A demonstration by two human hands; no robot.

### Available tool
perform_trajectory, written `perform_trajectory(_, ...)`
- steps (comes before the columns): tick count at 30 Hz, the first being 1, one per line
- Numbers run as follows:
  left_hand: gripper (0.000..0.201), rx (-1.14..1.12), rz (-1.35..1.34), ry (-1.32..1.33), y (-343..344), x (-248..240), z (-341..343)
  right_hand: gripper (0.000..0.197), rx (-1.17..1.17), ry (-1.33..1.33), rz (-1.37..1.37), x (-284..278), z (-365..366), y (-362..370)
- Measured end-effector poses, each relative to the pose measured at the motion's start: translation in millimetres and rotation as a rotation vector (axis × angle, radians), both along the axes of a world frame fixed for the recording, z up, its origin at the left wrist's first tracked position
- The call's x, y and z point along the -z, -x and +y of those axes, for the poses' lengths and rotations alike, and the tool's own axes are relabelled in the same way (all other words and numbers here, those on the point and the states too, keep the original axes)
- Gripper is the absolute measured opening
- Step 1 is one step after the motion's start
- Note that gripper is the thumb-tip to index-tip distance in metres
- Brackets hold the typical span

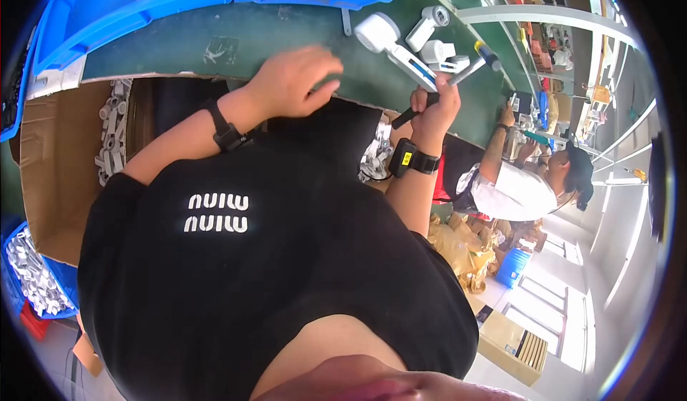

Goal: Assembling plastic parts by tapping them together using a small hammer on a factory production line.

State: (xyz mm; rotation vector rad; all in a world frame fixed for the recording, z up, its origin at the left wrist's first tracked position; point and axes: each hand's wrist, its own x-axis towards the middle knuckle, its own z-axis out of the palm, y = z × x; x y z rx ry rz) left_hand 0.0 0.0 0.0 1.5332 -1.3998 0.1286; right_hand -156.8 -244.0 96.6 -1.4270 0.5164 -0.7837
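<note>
My right hand (438, 109) is closed around the black grip of a small hammer (469, 70). Its grey shaft slants up to the right and ends in a black and yellow head. Just beyond my fingers lies a white handheld-fan-like part (409, 63) with a round end and a blue strip along its arm; I cannot tell whether the hand touches it. Over the near edge of the green bench, my left hand (297, 79) has thumb and fingers apart, slightly blurred, with nothing in it. Two more white round-ended parts (428, 27), (440, 54) lie close by.
A large blue tray (215, 4) with grey pieces stands on the green bench (250, 40) at the far left. Below the edge is a cardboard box (61, 165) with white parts. A blue bin (68, 279) of small parts is lower left. A co-worker (515, 190) works at right.
</note>
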Motion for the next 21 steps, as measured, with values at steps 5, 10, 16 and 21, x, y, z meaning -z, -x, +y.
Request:
perform_trajectory(5,0.029,-0.195,-0.249,0.325,-9,-47,1,0.016,-0.285,-0.180,0.059,29,28,-13)
perform_trajectory(10,0.024,-0.228,-0.321,-0.030,-18,-54,13,0.030,-0.392,-0.093,0.344,39,58,-37)
perform_trajectory(16,0.023,-0.314,-0.289,-0.315,-24,-47,17,0.028,-0.423,0.194,0.431,46,63,-47)
perform_trajectory(21,0.021,-0.234,-0.289,-0.349,-31,-54,17,0.029,-0.252,0.403,0.469,60,75,-49)
